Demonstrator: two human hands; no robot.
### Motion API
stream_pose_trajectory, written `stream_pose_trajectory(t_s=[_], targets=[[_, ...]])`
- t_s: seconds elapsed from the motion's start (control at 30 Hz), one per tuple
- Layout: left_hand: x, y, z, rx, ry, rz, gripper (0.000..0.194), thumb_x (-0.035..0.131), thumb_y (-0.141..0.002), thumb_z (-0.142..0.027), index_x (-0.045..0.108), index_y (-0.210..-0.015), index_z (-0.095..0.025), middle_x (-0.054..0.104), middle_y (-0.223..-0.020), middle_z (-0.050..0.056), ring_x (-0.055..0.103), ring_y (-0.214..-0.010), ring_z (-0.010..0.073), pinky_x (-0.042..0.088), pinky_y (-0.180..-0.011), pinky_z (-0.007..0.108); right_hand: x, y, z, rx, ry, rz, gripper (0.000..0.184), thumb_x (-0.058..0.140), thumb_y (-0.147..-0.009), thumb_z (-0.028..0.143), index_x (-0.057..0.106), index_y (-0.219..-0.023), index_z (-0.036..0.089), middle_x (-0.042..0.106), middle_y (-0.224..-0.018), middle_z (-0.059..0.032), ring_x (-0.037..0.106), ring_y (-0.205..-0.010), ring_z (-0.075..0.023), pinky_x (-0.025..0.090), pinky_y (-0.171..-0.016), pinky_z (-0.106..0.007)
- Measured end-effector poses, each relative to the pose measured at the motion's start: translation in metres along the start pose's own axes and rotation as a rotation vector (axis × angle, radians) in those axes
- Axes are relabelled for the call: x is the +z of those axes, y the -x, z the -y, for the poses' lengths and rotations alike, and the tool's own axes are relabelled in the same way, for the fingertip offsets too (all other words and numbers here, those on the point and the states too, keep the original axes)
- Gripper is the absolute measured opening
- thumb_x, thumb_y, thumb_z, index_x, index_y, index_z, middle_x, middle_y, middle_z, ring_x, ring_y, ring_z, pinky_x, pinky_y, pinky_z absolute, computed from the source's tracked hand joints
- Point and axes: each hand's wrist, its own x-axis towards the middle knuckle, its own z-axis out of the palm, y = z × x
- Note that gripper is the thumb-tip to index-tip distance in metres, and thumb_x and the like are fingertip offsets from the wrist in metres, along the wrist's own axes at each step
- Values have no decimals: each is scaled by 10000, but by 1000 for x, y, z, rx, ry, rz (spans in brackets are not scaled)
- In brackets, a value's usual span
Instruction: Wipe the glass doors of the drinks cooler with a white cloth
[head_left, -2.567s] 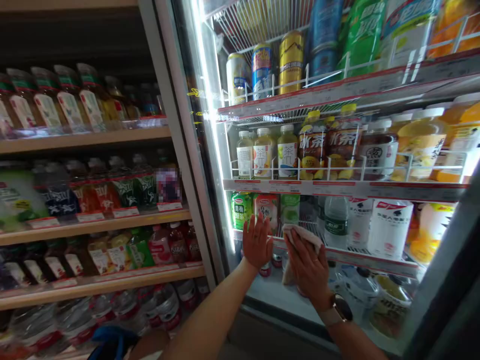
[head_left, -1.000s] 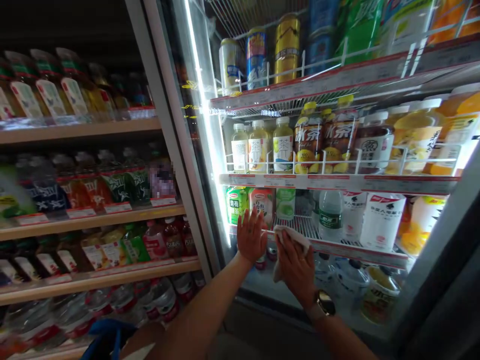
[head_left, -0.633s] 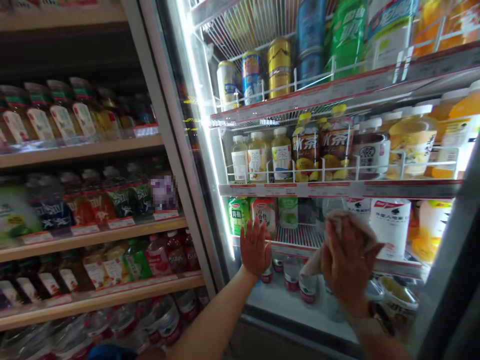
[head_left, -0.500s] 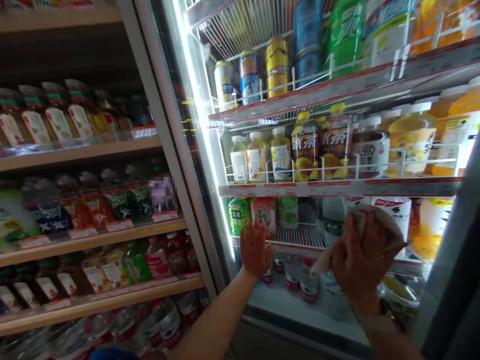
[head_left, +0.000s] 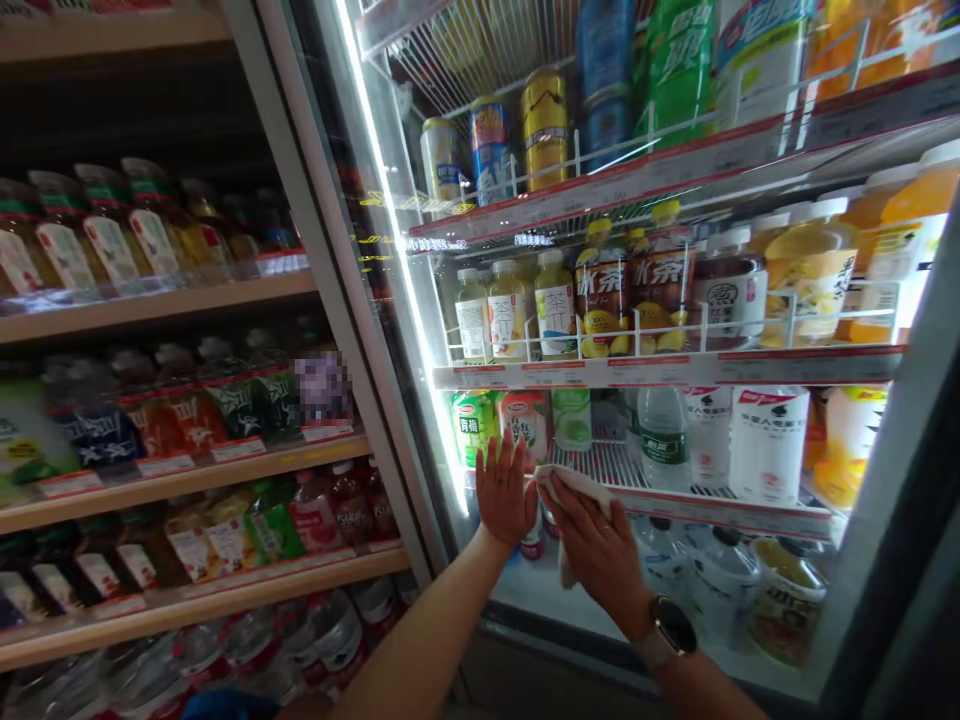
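Note:
My left hand lies flat and open against the glass door of a lit drinks fridge, fingers spread upward. Just to its right, my right hand presses a white cloth against the same glass, palm flat over it; a watch is on that wrist. Behind the glass at hand height stand green and pink cartons and a clear water bottle.
Inside the fridge, wire shelves hold cans, tea bottles and juice bottles. To the left, open wooden shelves carry rows of bottled drinks. A dark door frame runs up the right side.
My right hand swept the cloth across the glass to the right, then came back left beside my left hand. My left hand stayed flat on the door.

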Motion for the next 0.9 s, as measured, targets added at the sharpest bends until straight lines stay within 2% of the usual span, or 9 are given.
stream_pose_trajectory(t_s=[0.07, 0.13, 0.2, 0.27, 0.4, 0.53, 0.67, 0.8, 0.9], targets=[[0, 1, 1, -6, 0, 9, 625, 368, -972, -284, 187, -1551, -134, 331, -1570, 154, 195, -1500, 275, 242, -1195, 506, -12, -10, -14, 89, 39, -29, 563, 410, -959, 161, 372, -1508, 281, 498, -1489, -53, 520, -1281, -210, -14, -1220, -470], [1, 2, 1, -3, -1, 3, 624, 364, -967, -268, 189, -1550, -134, 333, -1570, 150, 190, -1501, 275, 247, -1193, 510, -26, -20, -33, 241, 69, -110, 590, 430, -962, 212, 305, -1536, 272, 420, -1542, -87, 472, -1341, -271, 8, -1205, -554], [1, 1, 0, 5, 2, -10, 620, 356, -966, -260, 190, -1550, -133, 334, -1571, 145, 183, -1503, 273, 242, -1194, 509, -37, -29, -51, 381, 86, -207, 606, 454, -960, 263, 285, -1543, 274, 336, -1585, -104, 396, -1402, -330, 42, -1182, -622], [1, 0, 0, 9, 6, -21, 616, 354, -969, -259, 191, -1550, -134, 325, -1578, 138, 173, -1506, 269, 229, -1200, 500, -42, -34, -60, 445, 104, -272, 610, 462, -957, 288, 289, -1542, 269, 288, -1604, -112, 338, -1433, -366, 64, -1166, -661], [2, -1, -1, 9, 23, -31, 608, 342, -981, -274, 181, -1552, -139, 271, -1603, 122, 143, -1512, 262, 204, -1212, 483, -29, -29, -45, 392, 128, -259, 625, 459, -957, 287, 266, -1550, 250, 346, -1576, -132, 378, -1407, -363, 66, -1167, -656], [2, 0, -1, 2, 25, -20, 618, 352, -983, -294, 171, -1554, -143, 298, -1590, 136, 166, -1506, 275, 224, -1204, 500, -3, -10, -8, 187, 91, -124, 595, 450, -955, 224, 316, -1534, 244, 543, -1444, -114, 543, -1257, -260, 55, -1207, -525], [1, 0, 0, 6, 2, -3, 619, 331, -993, -324, 154, -1557, -142, 305, -1585, 142, 171, -1505, 274, 227, -1203, 498, 7, 4, 10, 31, 21, -20, 530, 448, -945, 176, 452, -1467, 269, 616, -1373, -64, 582, -1185, -190, 12, -1222, -424], [-1, -2, -1, 4, 2, -6, 614, 329, -991, -310, 157, -1556, -144, 285, -1593, 137, 166, -1507, 266, 225, -1204, 497, -5, -4, -3, 16, 2, -12, 595, 453, -937, 161, 363, -1513, 281, 602, -1391, -58, 571, -1216, -185, 34, -1224, -410], [-1, -2, -1, 8, 9, -18, 608, 341, -982, -276, 182, -1551, -137, 227, -1615, 120, 147, -1510, 269, 207, -1212, 482, -22, -17, -29, 172, 28, -105, 625, 439, -953, 216, 263, -1550, 272, 497, -1488, -90, 497, -1323, -255, 22, -1215, -515]])
